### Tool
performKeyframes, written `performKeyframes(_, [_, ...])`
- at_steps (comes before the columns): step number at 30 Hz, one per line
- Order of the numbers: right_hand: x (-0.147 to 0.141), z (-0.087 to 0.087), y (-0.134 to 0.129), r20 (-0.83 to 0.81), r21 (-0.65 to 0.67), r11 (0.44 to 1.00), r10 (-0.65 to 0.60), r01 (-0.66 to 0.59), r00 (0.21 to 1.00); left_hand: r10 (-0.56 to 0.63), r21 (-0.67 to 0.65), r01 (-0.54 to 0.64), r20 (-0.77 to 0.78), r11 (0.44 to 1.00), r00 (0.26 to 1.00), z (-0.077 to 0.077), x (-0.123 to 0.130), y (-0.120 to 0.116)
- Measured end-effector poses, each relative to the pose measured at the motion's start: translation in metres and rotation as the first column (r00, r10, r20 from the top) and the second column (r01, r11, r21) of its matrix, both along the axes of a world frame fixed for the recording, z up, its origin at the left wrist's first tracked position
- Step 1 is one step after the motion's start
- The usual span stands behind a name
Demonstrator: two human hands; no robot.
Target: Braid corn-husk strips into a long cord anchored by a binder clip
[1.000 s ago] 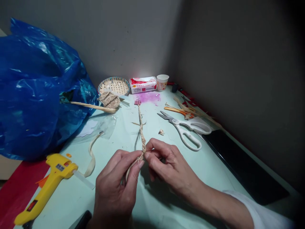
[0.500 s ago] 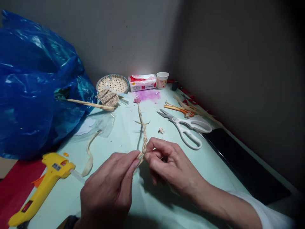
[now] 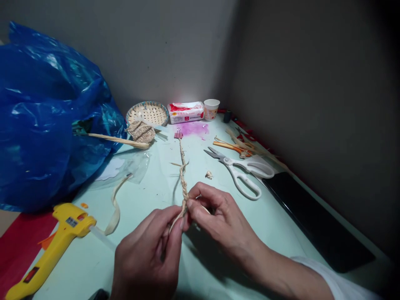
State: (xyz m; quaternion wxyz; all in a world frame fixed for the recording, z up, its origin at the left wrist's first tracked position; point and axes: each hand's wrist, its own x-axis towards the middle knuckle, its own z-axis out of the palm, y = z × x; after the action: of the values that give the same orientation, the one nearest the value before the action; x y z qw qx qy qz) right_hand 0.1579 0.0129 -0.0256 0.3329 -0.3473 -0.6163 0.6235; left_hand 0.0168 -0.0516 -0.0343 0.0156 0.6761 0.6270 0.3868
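Observation:
A braid of pale straw-like strands runs from a pink binder clip on the table down to my fingers. Short loose ends stick out sideways about halfway along it. My left hand pinches strands just below the plaited part, thumb against forefinger. Close beside it, my right hand is closed at the braid's lower end, thumb and forefinger pressed on a strand. The lower strand ends are partly hidden by my fingers.
White-handled scissors and a black flat panel lie at right. A yellow glue gun rests at left, below a blue plastic bag. A twine ball, woven basket, tissue pack and paper cup stand behind.
My left hand has turned and shifted slightly right, its fingers now nearer those of my right hand. The lower braid has swung a little left. The whole view has shifted slightly.

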Motion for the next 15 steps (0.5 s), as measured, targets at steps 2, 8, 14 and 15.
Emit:
performKeyframes(2, [-0.001,-0.001,0.001,0.014,0.023,1.0,-0.022,0.021,1.0,0.019,0.092,-0.004,-0.162,0.996,0.987,-0.001,0.002,-0.001])
performKeyframes(8, [-0.005,-0.003,0.0,0.048,0.092,0.994,-0.065,0.061,0.997,0.069,0.179,0.015,-0.456,0.984,0.887,-0.002,0.001,-0.002])
performKeyframes(14, [-0.008,-0.003,-0.001,0.013,0.07,0.996,-0.064,0.063,0.998,-0.009,0.262,0.149,-0.468,0.954,0.884,-0.011,-0.005,0.001])
performKeyframes(15, [-0.008,-0.003,-0.001,0.003,0.059,0.996,-0.066,0.066,0.998,-0.022,0.285,0.176,-0.472,0.942,0.881,-0.012,-0.006,0.002])
